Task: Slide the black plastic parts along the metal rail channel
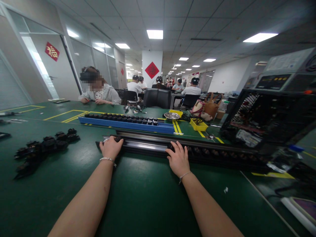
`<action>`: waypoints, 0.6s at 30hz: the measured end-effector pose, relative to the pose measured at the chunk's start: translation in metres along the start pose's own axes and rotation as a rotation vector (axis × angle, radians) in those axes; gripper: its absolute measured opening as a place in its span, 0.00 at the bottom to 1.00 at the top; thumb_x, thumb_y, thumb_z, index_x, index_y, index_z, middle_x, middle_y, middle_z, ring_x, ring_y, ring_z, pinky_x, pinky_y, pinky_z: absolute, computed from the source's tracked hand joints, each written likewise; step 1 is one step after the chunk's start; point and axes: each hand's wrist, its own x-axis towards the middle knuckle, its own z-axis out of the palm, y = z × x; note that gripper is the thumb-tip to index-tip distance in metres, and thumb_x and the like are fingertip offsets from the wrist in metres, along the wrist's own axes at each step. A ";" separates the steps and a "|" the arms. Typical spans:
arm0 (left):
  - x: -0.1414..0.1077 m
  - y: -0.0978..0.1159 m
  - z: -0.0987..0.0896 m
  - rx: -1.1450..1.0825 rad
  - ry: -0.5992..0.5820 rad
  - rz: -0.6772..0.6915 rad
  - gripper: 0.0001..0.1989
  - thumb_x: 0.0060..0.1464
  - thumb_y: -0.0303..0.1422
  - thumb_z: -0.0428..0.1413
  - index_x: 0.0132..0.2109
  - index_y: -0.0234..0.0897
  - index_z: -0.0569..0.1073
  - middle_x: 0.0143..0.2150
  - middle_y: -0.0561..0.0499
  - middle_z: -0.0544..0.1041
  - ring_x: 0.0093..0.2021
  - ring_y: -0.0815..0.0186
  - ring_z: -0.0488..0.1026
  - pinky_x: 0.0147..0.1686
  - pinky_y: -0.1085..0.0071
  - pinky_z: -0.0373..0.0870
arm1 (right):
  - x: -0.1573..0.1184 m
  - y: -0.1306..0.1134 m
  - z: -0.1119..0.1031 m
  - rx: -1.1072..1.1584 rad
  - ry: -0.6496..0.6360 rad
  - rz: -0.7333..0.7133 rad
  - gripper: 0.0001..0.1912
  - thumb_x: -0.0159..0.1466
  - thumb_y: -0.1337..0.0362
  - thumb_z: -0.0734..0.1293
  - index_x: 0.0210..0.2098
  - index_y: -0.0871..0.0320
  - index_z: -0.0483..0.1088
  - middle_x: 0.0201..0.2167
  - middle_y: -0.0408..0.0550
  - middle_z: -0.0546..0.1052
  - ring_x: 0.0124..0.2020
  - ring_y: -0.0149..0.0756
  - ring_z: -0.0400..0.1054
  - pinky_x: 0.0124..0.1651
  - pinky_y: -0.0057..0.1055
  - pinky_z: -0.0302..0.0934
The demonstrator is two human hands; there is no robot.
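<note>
Tray: the long black tray (145, 145) lies on the green counter (145, 194), reaching beyond both hands, long axis left-right, right end angled slightly nearer.
Left hand (110, 148): nearer the tray's left end, thumb and fingers pinching a small black part (117, 139).
Right hand (179, 159): fingers spread at the row's left end; grip unclear.

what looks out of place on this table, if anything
A small white scrap lies on the green table, right of the right forearm, like litter. The dark parts at left are loosely clustered, unlike the row in the blue tray. No spill shows.
</note>
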 end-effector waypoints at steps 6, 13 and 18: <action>-0.001 -0.001 0.001 -0.025 0.021 -0.029 0.24 0.49 0.50 0.46 0.45 0.38 0.71 0.46 0.39 0.75 0.52 0.49 0.67 0.58 0.46 0.44 | 0.000 0.000 -0.001 -0.003 -0.010 0.000 0.15 0.58 0.69 0.64 0.43 0.47 0.71 0.61 0.45 0.60 0.64 0.45 0.43 0.62 0.56 0.35; 0.001 -0.003 0.000 -0.002 0.075 -0.046 0.22 0.48 0.50 0.48 0.43 0.40 0.73 0.46 0.39 0.74 0.52 0.49 0.65 0.54 0.49 0.54 | 0.000 0.000 0.000 -0.007 -0.003 -0.006 0.16 0.58 0.69 0.64 0.43 0.47 0.71 0.60 0.46 0.60 0.64 0.45 0.43 0.62 0.57 0.35; 0.000 -0.006 0.003 -0.024 0.140 -0.060 0.24 0.48 0.49 0.49 0.46 0.39 0.72 0.57 0.40 0.67 0.59 0.49 0.56 0.55 0.49 0.54 | 0.000 0.001 0.002 -0.009 0.007 -0.010 0.16 0.57 0.69 0.64 0.43 0.47 0.71 0.60 0.46 0.60 0.64 0.45 0.43 0.62 0.57 0.36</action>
